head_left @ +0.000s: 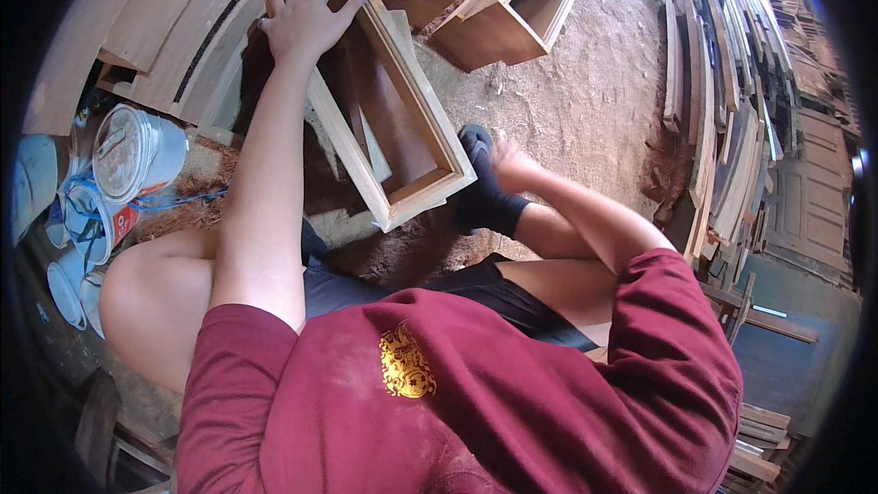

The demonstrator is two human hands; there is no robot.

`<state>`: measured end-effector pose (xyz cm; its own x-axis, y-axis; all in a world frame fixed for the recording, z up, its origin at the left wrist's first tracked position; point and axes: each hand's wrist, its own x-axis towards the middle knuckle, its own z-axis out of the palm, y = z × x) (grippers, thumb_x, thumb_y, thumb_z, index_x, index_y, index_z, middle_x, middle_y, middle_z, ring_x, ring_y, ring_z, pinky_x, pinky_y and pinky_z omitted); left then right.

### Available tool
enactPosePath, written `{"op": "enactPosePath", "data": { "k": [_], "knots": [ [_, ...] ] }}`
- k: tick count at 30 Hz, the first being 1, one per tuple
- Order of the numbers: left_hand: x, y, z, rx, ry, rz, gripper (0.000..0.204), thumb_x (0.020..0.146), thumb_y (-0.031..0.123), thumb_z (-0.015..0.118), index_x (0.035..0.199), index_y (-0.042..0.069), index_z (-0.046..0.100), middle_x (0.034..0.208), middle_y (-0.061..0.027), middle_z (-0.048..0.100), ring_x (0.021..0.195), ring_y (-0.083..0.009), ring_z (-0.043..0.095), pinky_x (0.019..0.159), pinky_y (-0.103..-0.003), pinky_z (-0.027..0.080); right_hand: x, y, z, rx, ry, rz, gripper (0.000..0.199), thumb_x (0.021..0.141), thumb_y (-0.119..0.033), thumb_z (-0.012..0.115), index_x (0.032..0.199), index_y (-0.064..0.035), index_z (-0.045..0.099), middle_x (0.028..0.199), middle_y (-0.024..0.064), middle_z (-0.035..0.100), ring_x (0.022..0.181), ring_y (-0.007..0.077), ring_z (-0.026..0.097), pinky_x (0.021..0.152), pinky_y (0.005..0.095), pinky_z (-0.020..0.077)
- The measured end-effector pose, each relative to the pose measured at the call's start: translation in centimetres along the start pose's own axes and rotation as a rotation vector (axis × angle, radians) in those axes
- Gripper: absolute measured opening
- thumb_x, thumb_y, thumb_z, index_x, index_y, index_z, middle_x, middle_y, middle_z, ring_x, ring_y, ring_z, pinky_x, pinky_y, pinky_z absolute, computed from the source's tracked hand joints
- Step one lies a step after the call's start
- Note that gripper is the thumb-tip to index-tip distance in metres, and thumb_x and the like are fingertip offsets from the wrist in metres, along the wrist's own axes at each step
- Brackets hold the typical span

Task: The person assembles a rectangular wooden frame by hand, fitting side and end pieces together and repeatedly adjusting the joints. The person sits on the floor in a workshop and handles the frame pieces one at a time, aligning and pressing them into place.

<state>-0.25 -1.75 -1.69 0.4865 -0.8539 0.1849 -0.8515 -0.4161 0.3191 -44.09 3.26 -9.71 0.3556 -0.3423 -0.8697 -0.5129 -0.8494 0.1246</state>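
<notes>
An open wooden box (pixel 400 187) with a pale frame around its mouth stands tilted in front of me, and its inside shows brown boards. My left hand (pixel 306 20) grips the far end of this box, thumb toward the right rim and fingers spread over the left. Beyond the box's near right corner, close to my dark shoe (pixel 477 151), is my right hand (pixel 514 167). It is smeared by motion, so its fingers and anything in them cannot be made out.
A second wooden box (pixel 521 23) lies on the dusty ground (pixel 604 64) ahead. Lidded white buckets (pixel 137 154) stand at the left beneath wooden panels (pixel 174 14). Long boards (pixel 722 82) are stacked along the right, near panelled doors (pixel 805 187).
</notes>
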Motion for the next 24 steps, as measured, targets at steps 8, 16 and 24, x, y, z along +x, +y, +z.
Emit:
{"op": "enactPosePath", "data": {
  "k": [8, 16, 24],
  "knots": [
    [0.0, 0.3, -0.2, 0.003, 0.014, 0.013, 0.098, 0.082, 0.079, 0.055, 0.154, 0.015, 0.037, 0.155, -0.0167, 0.039, 0.144, -0.0391, 0.036, 0.108, -0.061, 0.038, -1.7, -8.4, 2.8, 0.044, -0.104, -0.351, 0.053, 0.087, -0.011, 0.056, 0.137, 0.0074, 0.051, 0.157, 0.0239, 0.033, 0.145, 0.0417, 0.033, 0.118, 0.0494, 0.0322],
    [0.2, -0.7, -0.1, -0.020, 0.006, -0.004, 0.100, 0.081, 0.079, 0.057, 0.154, 0.014, 0.038, 0.158, -0.0151, 0.035, 0.145, -0.0411, 0.033, 0.110, -0.066, 0.034, 1.5, -6.9, 1.2, 0.280, 0.334, 0.150, 0.055, 0.093, -0.012, 0.051, 0.144, 0.0034, 0.043, 0.150, 0.0205, 0.041, 0.141, 0.0288, 0.034, 0.114, 0.0431, 0.0341],
    [-0.8, 2.6, -5.2, -0.090, -0.134, -0.103, 0.093, 0.081, 0.068, 0.066, 0.149, 0.009, 0.043, 0.162, -0.0155, 0.029, 0.148, -0.0381, 0.029, 0.113, -0.063, 0.032, 3.0, -9.6, 11.6, 0.902, 0.430, -0.326, 0.047, 0.100, -0.024, 0.044, 0.140, 0.0005, 0.051, 0.145, 0.0197, 0.050, 0.138, 0.0314, 0.042, 0.114, 0.0426, 0.0362]
  ]
}}
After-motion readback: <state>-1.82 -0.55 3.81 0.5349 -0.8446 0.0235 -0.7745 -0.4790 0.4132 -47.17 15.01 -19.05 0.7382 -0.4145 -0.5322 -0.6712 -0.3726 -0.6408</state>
